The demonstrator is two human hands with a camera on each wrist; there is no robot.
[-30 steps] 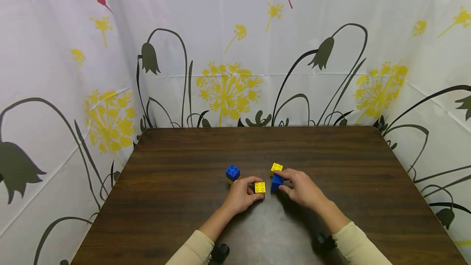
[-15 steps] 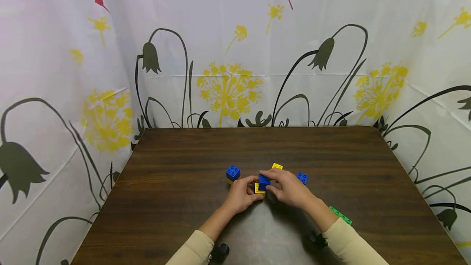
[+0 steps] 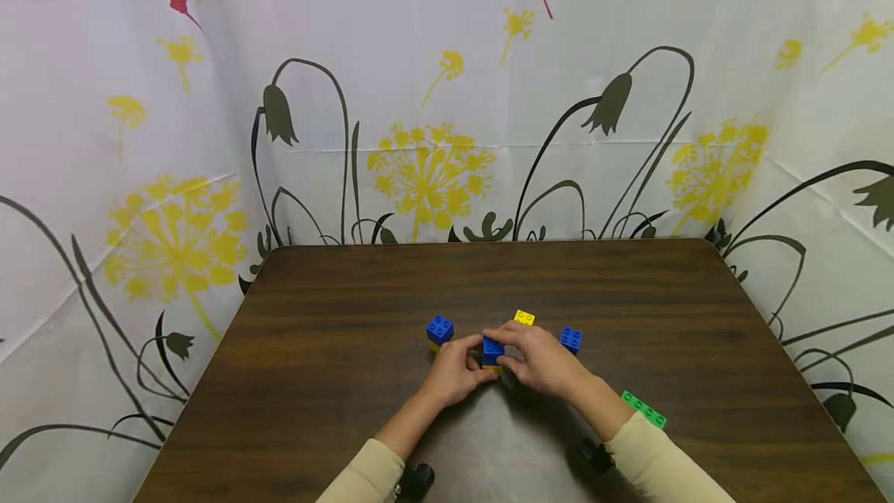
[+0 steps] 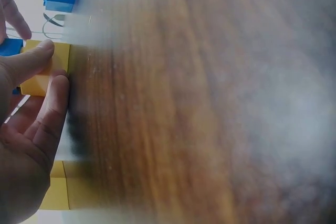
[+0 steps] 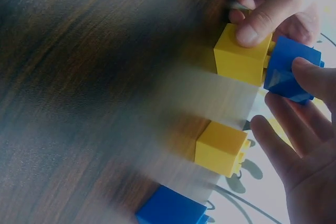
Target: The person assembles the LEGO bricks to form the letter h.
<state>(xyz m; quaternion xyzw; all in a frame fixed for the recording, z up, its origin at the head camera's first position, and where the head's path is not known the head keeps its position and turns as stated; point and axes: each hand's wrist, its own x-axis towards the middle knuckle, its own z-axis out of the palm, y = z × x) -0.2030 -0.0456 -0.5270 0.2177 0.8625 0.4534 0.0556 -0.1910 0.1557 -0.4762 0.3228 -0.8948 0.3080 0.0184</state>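
My left hand (image 3: pixel 450 372) grips a yellow toy building block (image 5: pixel 235 59) on the table, thumb on one side and fingers on the other. Between the thumb and fingers of my right hand (image 3: pixel 541 363) is a blue toy building block (image 5: pixel 282 74), pinched just above the yellow one. The right wrist view shows the blue block slightly tilted, with some yellow studs visible in the gap between the two. From the head view, the blue block covers most of the yellow block's top.
Beside my left hand stands a blue block (image 3: pixel 439 328) stacked on a yellow one (image 3: pixel 434 347). Behind my right hand is a loose yellow block (image 3: pixel 524 317); a blue block (image 3: pixel 570 339) lies to its right. A long green block (image 3: pixel 643 409) rests near my right forearm on the wooden table (image 3: pixel 335 317).
My right hand has carried the blue block leftward and lowered it onto the yellow block. My left hand has stayed in place. The other blue block and the green block have come into view.
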